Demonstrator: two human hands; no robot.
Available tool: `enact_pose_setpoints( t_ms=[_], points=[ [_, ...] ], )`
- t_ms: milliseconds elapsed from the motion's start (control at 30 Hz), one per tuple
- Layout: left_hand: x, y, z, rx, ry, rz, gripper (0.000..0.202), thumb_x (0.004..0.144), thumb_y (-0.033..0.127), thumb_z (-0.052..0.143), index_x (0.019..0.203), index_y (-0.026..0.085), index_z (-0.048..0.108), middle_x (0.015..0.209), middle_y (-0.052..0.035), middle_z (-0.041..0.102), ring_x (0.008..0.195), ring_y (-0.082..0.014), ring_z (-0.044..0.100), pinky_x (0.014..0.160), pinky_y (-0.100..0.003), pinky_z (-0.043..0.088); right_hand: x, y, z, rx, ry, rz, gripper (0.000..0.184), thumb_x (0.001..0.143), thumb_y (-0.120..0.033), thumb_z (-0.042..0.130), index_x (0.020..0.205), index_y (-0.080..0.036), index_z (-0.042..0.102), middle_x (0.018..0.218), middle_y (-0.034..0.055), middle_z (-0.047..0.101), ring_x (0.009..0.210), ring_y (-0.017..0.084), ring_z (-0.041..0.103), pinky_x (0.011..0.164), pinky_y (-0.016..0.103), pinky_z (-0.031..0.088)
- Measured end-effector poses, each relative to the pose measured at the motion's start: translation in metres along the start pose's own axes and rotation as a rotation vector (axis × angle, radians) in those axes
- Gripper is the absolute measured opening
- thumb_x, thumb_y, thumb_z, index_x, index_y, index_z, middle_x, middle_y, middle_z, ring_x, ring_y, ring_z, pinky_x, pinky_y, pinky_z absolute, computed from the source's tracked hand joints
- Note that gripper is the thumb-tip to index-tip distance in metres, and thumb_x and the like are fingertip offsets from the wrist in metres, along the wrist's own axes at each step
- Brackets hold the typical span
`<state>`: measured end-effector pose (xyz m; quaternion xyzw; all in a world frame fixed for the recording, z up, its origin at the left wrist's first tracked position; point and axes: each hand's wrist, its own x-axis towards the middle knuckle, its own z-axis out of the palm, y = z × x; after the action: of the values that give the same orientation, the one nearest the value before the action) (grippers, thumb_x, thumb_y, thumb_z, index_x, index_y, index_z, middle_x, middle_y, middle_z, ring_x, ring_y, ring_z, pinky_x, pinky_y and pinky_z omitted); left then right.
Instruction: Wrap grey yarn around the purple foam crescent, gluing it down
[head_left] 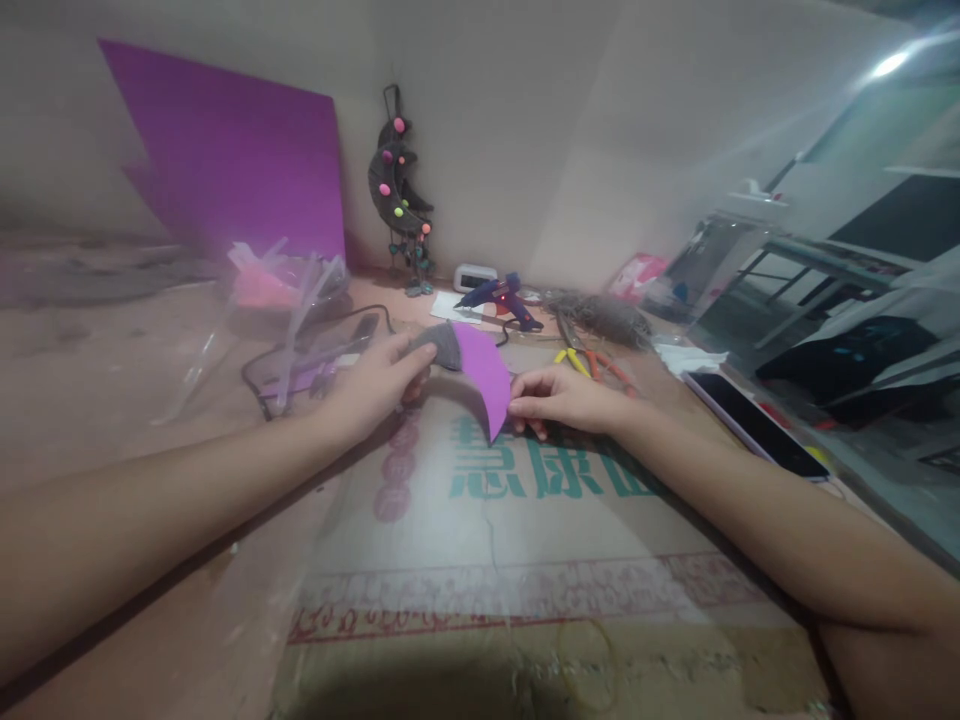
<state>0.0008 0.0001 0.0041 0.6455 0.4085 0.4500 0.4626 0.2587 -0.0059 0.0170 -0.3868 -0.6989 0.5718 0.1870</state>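
Note:
My left hand (pixel 394 380) is closed on the grey-wrapped end of a purple crescent (pixel 484 372), thumb on top. Dark grey yarn (pixel 444 345) covers that end, while the rest of the crescent shows bare purple, its tip pointing down toward me. Beside its right edge, my right hand (pixel 559 398) is closed, thumb and forefinger pinched together; what lies between them is too small to make out. Below the tip, a thin grey strand (pixel 490 535) trails over a printed cardboard sheet (pixel 420 560).
Behind the hands are a blue glue gun (pixel 501 295), a small white clock (pixel 475 277), pliers (pixel 592 365) and grey yarn (pixel 607 318). A finished moon hanging (pixel 397 190) and purple sheet (pixel 247 160) stand at the wall. A phone (pixel 754 425) lies right, plastic bags (pixel 285 285) left.

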Motion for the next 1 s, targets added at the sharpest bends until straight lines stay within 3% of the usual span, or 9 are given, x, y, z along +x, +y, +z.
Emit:
enact_pose_setpoints(
  t_ms=[233,500,1000],
  points=[
    [0.0017,0.0012,0.0007,-0.175,0.020,-0.096,0.023,0.087,0.031,0.053,0.070,0.019,0.043,0.056,0.0055,0.044,0.043,-0.0064,0.039,0.042,-0.019,0.030,-0.0016,0.0001,-0.0021,0.045,-0.045,-0.001,0.028,0.081,-0.040,0.068,0.079,-0.014,0.060,0.068,-0.0013,0.064,0.048,0.004,0.053,0.046,0.018,0.045],
    [0.0020,0.0033,0.0017,-0.176,0.015,-0.111,0.021,0.087,0.031,0.053,0.072,0.019,0.045,0.055,0.0054,0.044,0.042,-0.0064,0.039,0.042,-0.019,0.030,-0.0004,-0.0030,0.0016,0.110,0.009,0.011,0.038,0.081,-0.051,0.065,0.075,-0.016,0.052,0.063,-0.0009,0.064,0.046,0.006,0.054,0.044,0.018,0.045],
    [0.0017,0.0010,0.0004,-0.131,0.000,-0.078,0.024,0.088,0.031,0.052,0.069,0.019,0.044,0.054,0.0051,0.043,0.043,-0.0066,0.038,0.042,-0.020,0.029,0.0037,0.0064,-0.0047,0.199,-0.075,-0.056,0.021,0.081,-0.024,0.070,0.096,-0.015,0.059,0.083,0.0044,0.073,0.059,0.007,0.062,0.051,0.017,0.051]
  ],
)
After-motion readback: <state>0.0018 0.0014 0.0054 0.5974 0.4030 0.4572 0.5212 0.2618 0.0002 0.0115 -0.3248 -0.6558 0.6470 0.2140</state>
